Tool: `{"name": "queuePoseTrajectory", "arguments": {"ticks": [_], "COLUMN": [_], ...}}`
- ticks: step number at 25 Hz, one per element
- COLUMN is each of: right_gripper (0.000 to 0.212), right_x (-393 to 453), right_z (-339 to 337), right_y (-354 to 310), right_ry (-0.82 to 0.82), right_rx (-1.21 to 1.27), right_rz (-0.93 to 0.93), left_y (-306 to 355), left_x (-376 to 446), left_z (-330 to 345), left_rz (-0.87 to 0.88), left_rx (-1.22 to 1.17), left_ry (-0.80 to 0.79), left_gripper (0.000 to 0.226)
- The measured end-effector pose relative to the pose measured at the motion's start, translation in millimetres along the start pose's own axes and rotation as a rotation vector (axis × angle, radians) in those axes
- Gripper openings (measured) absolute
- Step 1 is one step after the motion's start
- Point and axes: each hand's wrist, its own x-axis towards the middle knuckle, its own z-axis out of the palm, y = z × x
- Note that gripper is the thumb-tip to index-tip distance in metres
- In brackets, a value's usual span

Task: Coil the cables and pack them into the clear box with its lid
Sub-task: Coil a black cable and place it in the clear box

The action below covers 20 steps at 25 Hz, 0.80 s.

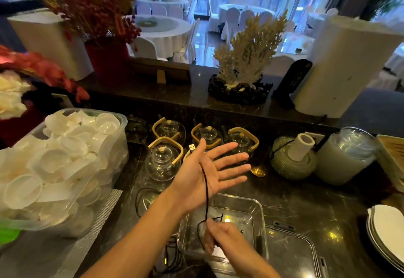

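My left hand [205, 170] is raised palm up with fingers spread, above the dark counter. A thin black cable [206, 192] lies across its palm; the silver USB plug [192, 147] sticks out by the thumb. The cable drops down to my right hand [220, 237], which pinches it just over the clear box [256, 206]. The box sits open on the counter, and its clear lid [293, 249] lies flat to the right. More black cables [140, 201] lie loose on the counter left of the box and near the bottom edge [172, 258].
A large clear tub [122, 124] of white plastic lids stands at the left. Several glass teapots [162, 164] with wooden handles line the back. A green ceramic jar [293, 164] and a glass jar [345, 157] stand to the right, stacked plates [387, 231] at far right.
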Motion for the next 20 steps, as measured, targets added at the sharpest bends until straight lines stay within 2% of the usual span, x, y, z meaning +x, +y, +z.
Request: {"name": "queuePoseTrajectory", "arguments": {"ticks": [2, 4, 6, 8, 11, 16, 20], "right_gripper": [0.06, 0.054, 0.049, 0.042, 0.043, 0.028, 0.023], "right_x": [4, 7, 9, 8, 7, 9, 13], "right_z": [-6, -13, -22, -28, -30, -22, -16], "right_y": [-2, -3, -7, -16, -28, -52, -70], "right_ry": [0.077, 0.105, 0.092, 0.052, 0.031, -0.025, -0.042], "right_rx": [-0.042, 0.023, 0.131, 0.092, -0.014, -0.072, -0.105], "right_rz": [0.029, 0.062, 0.081, 0.073, 0.069, -0.017, -0.047], "left_y": [0, -1, -1, 2, 8, 19, 34], "left_x": [-1, -3, -5, -7, -12, -22, -35], "left_z": [6, 10, 15, 18, 29, 36, 35], "left_rz": [-0.036, -0.07, -0.085, -0.073, 0.006, 0.235, 0.299], "left_rx": [0.001, 0.017, 0.038, 0.036, 0.046, 0.206, 0.171], "left_ry": [-0.071, -0.123, -0.154, -0.166, -0.114, 0.027, 0.063], "left_gripper": [0.074, 0.077, 0.078, 0.076, 0.069, 0.061, 0.063]}}
